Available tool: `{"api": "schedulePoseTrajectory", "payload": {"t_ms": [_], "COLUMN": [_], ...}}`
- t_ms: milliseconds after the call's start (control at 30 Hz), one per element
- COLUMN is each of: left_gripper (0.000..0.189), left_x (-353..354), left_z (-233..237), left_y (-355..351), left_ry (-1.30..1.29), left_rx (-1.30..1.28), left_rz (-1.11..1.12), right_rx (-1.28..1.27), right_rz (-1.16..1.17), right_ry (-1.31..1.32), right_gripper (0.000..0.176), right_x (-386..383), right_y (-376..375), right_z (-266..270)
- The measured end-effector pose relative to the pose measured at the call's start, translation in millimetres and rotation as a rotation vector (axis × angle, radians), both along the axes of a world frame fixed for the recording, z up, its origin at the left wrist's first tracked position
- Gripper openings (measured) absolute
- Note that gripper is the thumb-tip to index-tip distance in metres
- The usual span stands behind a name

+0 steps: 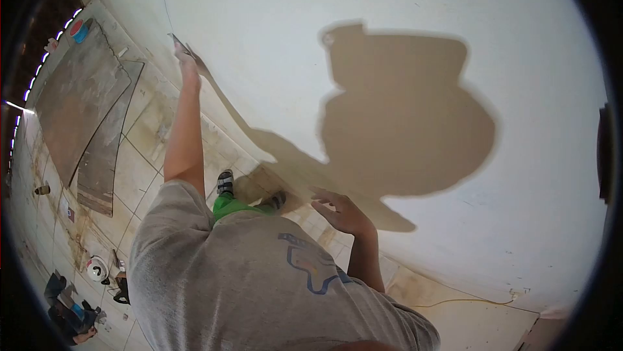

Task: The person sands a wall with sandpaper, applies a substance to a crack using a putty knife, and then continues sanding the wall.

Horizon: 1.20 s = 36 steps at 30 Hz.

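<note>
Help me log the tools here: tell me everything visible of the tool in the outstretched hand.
The tool is a small, flat, grey blade, metallic-looking, perhaps a scraper or putty knife. Only the blade end shows; the handle is hidden inside the left hand, whose fingers are closed round it. Held out at arm's length, it points away from the body, its tip at the white wall, where it casts a thin shadow.

The one camera rode on the person's head and looked steeply down past their grey shirt (259,273) to the tiled floor (130,175), through a round fisheye frame with dark edges. It sat close to the white wall (389,26), which filled the top and right, and caught the left hand (188,68) gripping a scraper (176,40) at upper left and the right hand (341,211) spread flat near centre.
</note>
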<state>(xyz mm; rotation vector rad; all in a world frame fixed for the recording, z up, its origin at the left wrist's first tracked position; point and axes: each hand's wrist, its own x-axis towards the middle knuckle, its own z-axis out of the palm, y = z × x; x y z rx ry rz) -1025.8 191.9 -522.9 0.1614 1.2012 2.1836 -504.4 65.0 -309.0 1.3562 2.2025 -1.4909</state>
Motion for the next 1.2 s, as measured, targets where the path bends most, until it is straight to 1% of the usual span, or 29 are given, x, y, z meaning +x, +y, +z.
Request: {"api": "schedulePoseTrajectory", "payload": {"t_ms": [67, 100, 133, 167, 233, 300, 367, 400, 433, 467, 500, 533, 567, 600, 667, 700, 733, 767, 800, 833, 867, 900, 933, 1000, 1067, 1100, 1133, 1167, 1200], "left_gripper": [0.070, 0.071, 0.075, 0.082, 0.094, 0.095, 0.094, 0.090, 0.083, 0.073, 0.065, 0.062, 0.062, 0.062, 0.063, 0.063, 0.065, 0.069, 0.076, 0.085, 0.088, 0.089, 0.091, 0.091, 0.083, 0.070, 0.062, 0.062, 0.062], "left_x": [38, 85, 136, 181, 263, 284, 278, 249, 206, 158, 111, 75, 44, 24, 33, 85, 126, 174, 219, 261, 288, 293, 295, 253, 175, 134, 89, 48, 8], "left_z": [-21, -14, -3, 1, 47, 57, 30, 21, 9, -14, -26, -12, -25, -20, -25, 9, 2, 10, 39, 43, 30, 27, 33, 42, 22, 28, -27, -39, -50], "left_y": [7, -4, -22, -40, -89, -97, -84, -67, -49, -22, -3, 3, 14, 16, 20, 9, -1, -18, -43, -65, -89, -91, -94, -83, -52, -42, -16, -10, -4], "left_ry": [0.432, 0.604, 0.828, 0.753, 0.794, 0.778, 0.783, 0.872, 0.890, 0.928, 0.921, 0.752, 0.587, 0.426, 0.439, 0.612, 0.740, 0.748, 0.797, 0.819, 0.846, 0.864, 0.882, 0.889, 0.826, 0.791, 0.817, 0.510, 0.179], "left_rx": [-0.179, -0.245, -0.269, -0.257, -0.270, -0.513, -0.634, -0.461, -0.427, -0.501, -0.434, -0.366, -0.241, -0.114, -0.151, -0.317, -0.365, -0.419, -0.250, -0.417, -0.305, -0.317, -0.329, -0.615, -0.373, -0.551, -0.386, -0.242, -0.134], "left_rz": [0.139, 0.134, 0.130, -0.001, -0.224, -0.352, -0.283, -0.048, 0.059, 0.171, 0.271, 0.255, 0.195, 0.131, 0.163, 0.259, 0.274, 0.216, 0.150, 0.018, -0.079, -0.124, -0.170, -0.183, 0.047, 0.046, 0.176, 0.013, -0.092], "right_rx": [0.014, 0.022, 0.011, -0.001, -0.011, 0.001, 0.075, 0.106, 0.096, 0.088, 0.080, 0.082, 0.086, 0.087, 0.046, 0.021, 0.023, 0.026, 0.033, -0.002, -0.036, -0.070, -0.059, -0.058, -0.055, -0.053, -0.017, 0.023, 0.062], "right_rz": [0.012, 0.018, 0.029, 0.042, 0.051, 0.048, 0.055, 0.057, 0.041, 0.028, 0.017, 0.028, 0.039, 0.046, 0.048, 0.046, 0.069, 0.093, 0.116, 0.120, 0.124, 0.127, 0.134, 0.132, 0.113, 0.107, 0.159, 0.213, 0.269], "right_ry": [0.016, 0.026, 0.022, 0.015, 0.020, 0.040, -0.029, -0.064, -0.067, -0.069, -0.070, -0.065, -0.059, -0.052, -0.040, -0.030, -0.041, -0.053, -0.067, -0.044, -0.024, -0.004, -0.016, -0.050, -0.099, -0.120, -0.124, -0.137, -0.151], "right_gripper": [0.053, 0.053, 0.053, 0.053, 0.053, 0.054, 0.054, 0.054, 0.054, 0.054, 0.054, 0.054, 0.054, 0.054, 0.053, 0.053, 0.053, 0.052, 0.051, 0.050, 0.049, 0.048, 0.047, 0.046, 0.047, 0.048, 0.049, 0.049, 0.050], "right_x": [1, 0, -3, -7, -11, -11, -8, -6, -5, -5, -5, -4, -3, -1, -3, -6, -10, -14, -18, -21, -24, -25, -25, -26, -22, -22, -20, -27, -37], "right_y": [1, 1, 1, 2, 3, 9, 15, 15, 15, 16, 17, 19, 20, 20, 20, 18, 17, 17, 18, 16, 16, 17, 20, 14, 17, 20, 24, 28, 32], "right_z": [-6, -10, -10, -9, -9, -10, -10, -9, -8, -6, -5, -8, -13, -16, -17, -19, -22, -23, -23, -23, -24, -27, -25, -15, -13, -13, -20, -12, -3]}}
